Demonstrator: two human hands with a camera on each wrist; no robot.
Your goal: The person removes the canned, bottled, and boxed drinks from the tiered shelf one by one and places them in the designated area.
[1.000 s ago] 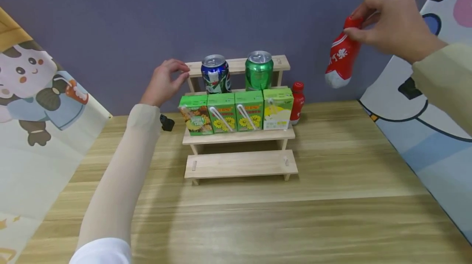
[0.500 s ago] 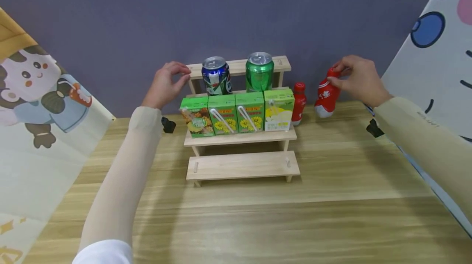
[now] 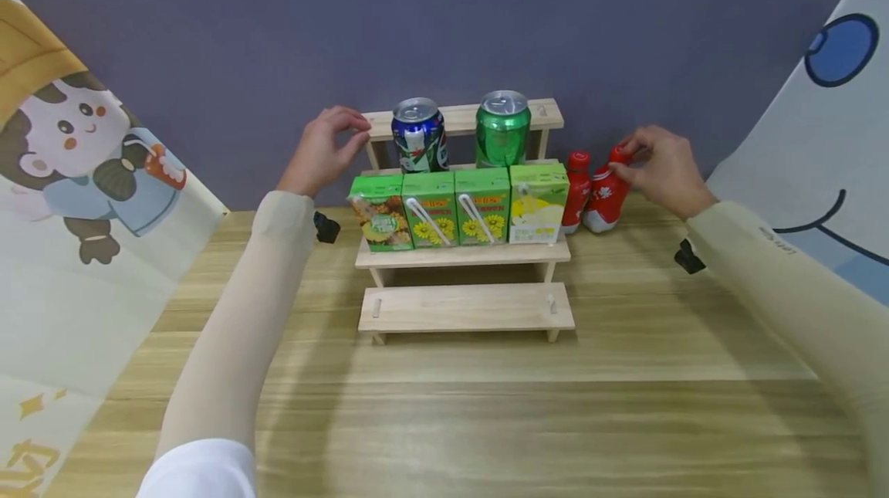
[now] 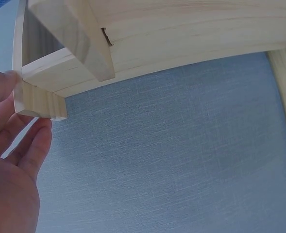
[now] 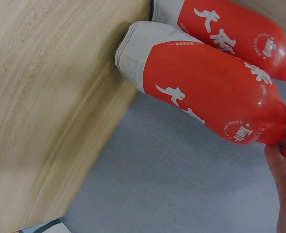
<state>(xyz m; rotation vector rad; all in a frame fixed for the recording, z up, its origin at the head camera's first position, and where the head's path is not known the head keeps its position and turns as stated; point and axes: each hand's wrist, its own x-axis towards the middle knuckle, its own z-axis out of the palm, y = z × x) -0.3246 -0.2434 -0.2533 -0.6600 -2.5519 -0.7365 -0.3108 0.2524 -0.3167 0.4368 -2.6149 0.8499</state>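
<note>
My right hand [image 3: 663, 170] pinches the red cap and neck of a red-and-white drink bottle [image 5: 201, 92]. That bottle leans slightly, its white base at the tabletop by the back wall. Close beside it stands a second red bottle [image 3: 577, 193], at the rack's right end. My left hand [image 3: 326, 147] grips the left end of the top board of a stepped wooden rack [image 3: 465, 309]; in the left wrist view its fingers [image 4: 33, 145] curl about the board's corner. A blue can [image 3: 420, 139] and a green can [image 3: 503, 131] stand on the rack behind several green juice boxes [image 3: 434, 212].
The rack stands on a wood-grain table [image 3: 528, 421] against a dark grey-blue wall [image 3: 444, 19]. Small black objects lie on the table left [image 3: 326, 228] and right [image 3: 689, 257]. Cartoon-printed panels [image 3: 90, 174] flank both sides.
My right hand has brought the red bottle down and left, from the air at the right to the tabletop beside the other bottle. My left hand keeps its place at the rack.
</note>
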